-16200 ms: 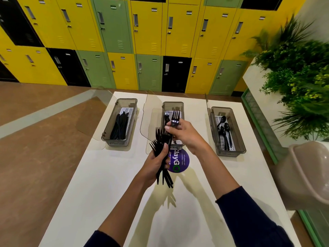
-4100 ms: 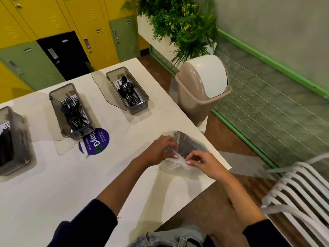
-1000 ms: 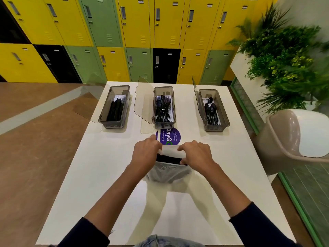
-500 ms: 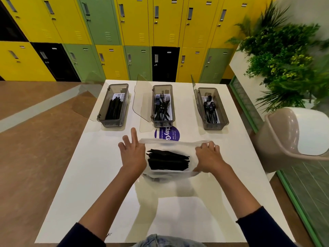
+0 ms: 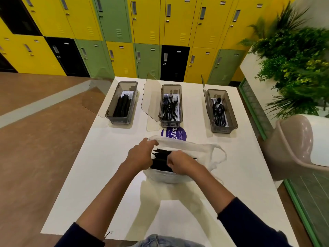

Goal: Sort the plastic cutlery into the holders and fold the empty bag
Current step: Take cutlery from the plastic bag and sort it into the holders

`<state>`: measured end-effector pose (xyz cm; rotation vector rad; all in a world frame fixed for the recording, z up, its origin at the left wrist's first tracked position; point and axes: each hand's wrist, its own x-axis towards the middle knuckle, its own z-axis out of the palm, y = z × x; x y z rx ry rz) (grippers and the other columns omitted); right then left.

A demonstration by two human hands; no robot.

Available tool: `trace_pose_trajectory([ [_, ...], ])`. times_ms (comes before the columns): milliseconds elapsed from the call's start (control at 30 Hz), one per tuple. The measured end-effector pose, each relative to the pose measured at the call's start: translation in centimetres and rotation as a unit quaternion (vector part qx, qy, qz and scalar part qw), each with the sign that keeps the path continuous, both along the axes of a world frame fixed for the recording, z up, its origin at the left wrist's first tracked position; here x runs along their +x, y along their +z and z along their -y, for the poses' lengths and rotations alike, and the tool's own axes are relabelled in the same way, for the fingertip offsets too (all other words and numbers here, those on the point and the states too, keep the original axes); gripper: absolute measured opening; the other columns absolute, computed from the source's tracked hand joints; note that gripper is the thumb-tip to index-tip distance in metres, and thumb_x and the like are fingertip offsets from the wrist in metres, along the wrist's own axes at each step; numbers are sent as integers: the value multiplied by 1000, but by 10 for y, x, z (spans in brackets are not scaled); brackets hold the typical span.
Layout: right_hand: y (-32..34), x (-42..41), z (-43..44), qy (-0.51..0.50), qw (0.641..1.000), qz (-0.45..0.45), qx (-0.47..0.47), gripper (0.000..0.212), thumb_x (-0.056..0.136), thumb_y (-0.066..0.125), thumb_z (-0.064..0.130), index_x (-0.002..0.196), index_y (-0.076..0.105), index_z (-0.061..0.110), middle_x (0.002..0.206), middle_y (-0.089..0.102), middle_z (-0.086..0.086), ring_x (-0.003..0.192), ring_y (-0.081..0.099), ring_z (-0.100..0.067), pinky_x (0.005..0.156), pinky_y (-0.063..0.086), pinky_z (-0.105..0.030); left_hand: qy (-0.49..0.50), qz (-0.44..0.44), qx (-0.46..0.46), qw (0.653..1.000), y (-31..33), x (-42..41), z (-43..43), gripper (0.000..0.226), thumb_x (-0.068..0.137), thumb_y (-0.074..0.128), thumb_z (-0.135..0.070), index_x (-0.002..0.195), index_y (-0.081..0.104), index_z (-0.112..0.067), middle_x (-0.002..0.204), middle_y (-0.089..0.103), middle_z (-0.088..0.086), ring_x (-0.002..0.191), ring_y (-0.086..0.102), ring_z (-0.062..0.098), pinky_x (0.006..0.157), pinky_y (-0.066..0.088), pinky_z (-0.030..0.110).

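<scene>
- On the white desk, near its middle: a thin clear plastic bag, mouth open upward, one handle loop trailing off to the right.
- Inside the bag: a bundle of black cutlery, lying roughly crosswise, partly hidden by both hands.
- Left hand: at the bag's left side, fingers curled over the rim and grasping the plastic.
- Right hand: reaching into the bag's mouth, fingers curled round the black cutlery.
- Dark sleeves on both forearms, pushed up from the wrists.
- Across the far part of the desk, well apart from one another: three smoky see-through boxes, each with its hinged lid swung open to its left.
- Left holder: filled with knives, lengthwise.
- Middle holder: filled with forks, tines toward the far end.
- Right holder: filled with spoons, bowls toward the far end.
- Between the middle holder and the bag: a round purple sticker, its near edge covered by the bag's rim.
- Right of the desk: a beige swing-top bin, with a leafy green plant behind it.
- Beyond the desk: a wall of yellow, green and black lockers.
</scene>
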<state>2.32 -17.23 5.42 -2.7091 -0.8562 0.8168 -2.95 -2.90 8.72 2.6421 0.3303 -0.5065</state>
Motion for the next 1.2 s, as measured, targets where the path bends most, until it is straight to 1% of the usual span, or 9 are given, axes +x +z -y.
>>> trace_pose_trajectory([
  [67, -24, 5, -4, -4, 999, 3, -33, 26, 89, 48, 2, 111, 62, 2, 119, 60, -16, 104, 59, -32, 89, 51, -39, -8, -8, -12, 1000, 2, -1, 0, 73, 77, 67, 2, 139, 38, -25, 136, 43, 4, 117, 52, 27, 82, 45, 31],
  [167, -42, 8, -6, -15, 999, 31, -20, 42, 86, 53, 1, 127, 45, 6, 133, 46, -16, 119, 49, -32, 95, 44, -37, -11, -11, -27, 1000, 4, -2, -2, 71, 78, 65, 2, 138, 39, -25, 137, 42, 5, 118, 51, 27, 83, 44, 31],
  [267, -54, 10, -8, -48, 999, 5, 19, 61, 79, 66, 5, 132, 37, 13, 136, 46, -11, 124, 46, -30, 101, 42, -37, -10, -14, -36, 999, 2, 0, -6, 68, 79, 63, 3, 137, 41, -25, 137, 43, 5, 119, 50, 27, 84, 46, 32],
  [367, -59, 12, -9, -106, 992, -34, 59, 68, 77, 71, 9, 134, 36, 15, 136, 46, -7, 124, 45, -27, 105, 40, -35, -7, -17, -49, 999, 1, 1, -8, 69, 78, 65, 3, 137, 41, -24, 138, 43, 5, 118, 50, 27, 77, 47, 30],
  [467, -65, 16, -6, -88, 995, -41, 22, 73, 81, 71, 17, 141, 30, 14, 140, 43, -8, 129, 42, -27, 109, 35, -35, -6, -22, -61, 998, 1, 2, -10, 70, 78, 64, 5, 138, 41, -23, 139, 43, 6, 118, 50, 28, 74, 46, 30],
  [733, -72, 22, -11, -60, 998, 23, -7, 72, 79, 73, 26, 136, 32, 10, 139, 40, -12, 129, 39, -29, 109, 35, -36, -4, -18, -73, 997, 1, 7, -13, 69, 78, 66, 5, 137, 43, -21, 138, 44, 6, 118, 50, 29, 72, 44, 30],
  [833, -75, 22, -13, -60, 998, -16, -7, 70, 81, 72, 26, 137, 31, 13, 139, 44, -9, 128, 43, -27, 105, 37, -35, 0, -20, -79, 997, 1, 7, -15, 69, 78, 66, 5, 137, 43, -21, 138, 44, 6, 118, 49, 29, 73, 44, 30],
  [1067, -78, 23, -15, -87, 985, -145, 13, 78, 80, 74, 19, 142, 29, 12, 141, 43, -7, 132, 39, -26, 110, 34, -37, 0, -21, -85, 996, -4, 6, -19, 70, 77, 69, 6, 136, 43, -22, 139, 44, 5, 120, 49, 27, 80, 48, 31],
  [1200, -81, 26, -18, -117, 978, -171, 11, 57, 81, 72, 14, 130, 45, 10, 128, 55, -8, 123, 48, -26, 103, 40, -34, 2, -16, -86, 996, -6, 7, -23, 69, 77, 70, 5, 135, 45, -22, 139, 45, 5, 119, 50, 28, 84, 52, 34],
])
